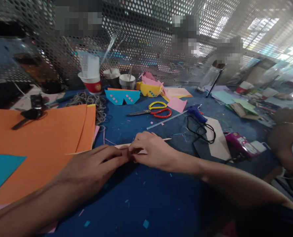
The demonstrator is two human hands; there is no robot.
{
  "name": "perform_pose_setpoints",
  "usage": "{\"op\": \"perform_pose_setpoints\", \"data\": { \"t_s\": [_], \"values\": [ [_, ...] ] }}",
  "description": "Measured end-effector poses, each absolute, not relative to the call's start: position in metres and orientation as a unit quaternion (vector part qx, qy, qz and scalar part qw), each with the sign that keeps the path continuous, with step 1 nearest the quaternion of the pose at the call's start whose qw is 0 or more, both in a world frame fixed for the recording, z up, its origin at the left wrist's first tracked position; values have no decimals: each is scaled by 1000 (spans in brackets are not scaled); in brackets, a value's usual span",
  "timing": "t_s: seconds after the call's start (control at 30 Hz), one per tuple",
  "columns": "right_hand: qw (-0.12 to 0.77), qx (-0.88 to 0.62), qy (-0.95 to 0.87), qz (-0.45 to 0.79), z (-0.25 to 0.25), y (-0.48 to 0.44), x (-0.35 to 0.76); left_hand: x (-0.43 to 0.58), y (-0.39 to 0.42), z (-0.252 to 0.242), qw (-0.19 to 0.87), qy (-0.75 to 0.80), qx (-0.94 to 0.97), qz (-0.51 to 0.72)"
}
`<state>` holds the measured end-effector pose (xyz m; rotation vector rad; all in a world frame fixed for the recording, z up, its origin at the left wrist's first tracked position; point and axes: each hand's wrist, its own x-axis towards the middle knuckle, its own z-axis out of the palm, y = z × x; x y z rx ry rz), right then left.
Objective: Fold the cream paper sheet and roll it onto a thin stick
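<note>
Over the blue tabletop, my left hand (94,164) and my right hand (155,149) meet, their fingertips pinching a thin, pale piece of paper (123,145). One end of the paper pokes out past my right fingers; the other runs behind my left hand toward the orange sheets (54,128). Most of its middle is hidden by my fingers. Just beyond lie scissors (150,112) with one yellow and one red handle. A clear glue stick (166,120) rests beside a blue glue gun (197,113) with a black cord.
Folded blue paper glasses (123,96) and yellow ones (150,89) stand near paper cups (90,82). Grey yarn (87,102) is heaped behind the orange sheets. At right are a magenta device (242,144) and another person's arm (287,141). A perforated metal panel (141,42) borders the back.
</note>
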<state>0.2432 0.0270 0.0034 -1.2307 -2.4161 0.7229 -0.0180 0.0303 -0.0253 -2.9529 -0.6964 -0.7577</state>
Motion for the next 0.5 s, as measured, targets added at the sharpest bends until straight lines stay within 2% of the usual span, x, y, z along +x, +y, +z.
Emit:
{"op": "perform_pose_setpoints", "data": {
  "t_s": [0.5],
  "values": [
    [154, -446, -846, 247, 2, 27, 241, -15, 34, -25, 33, -203, -946, -250]
  ]
}}
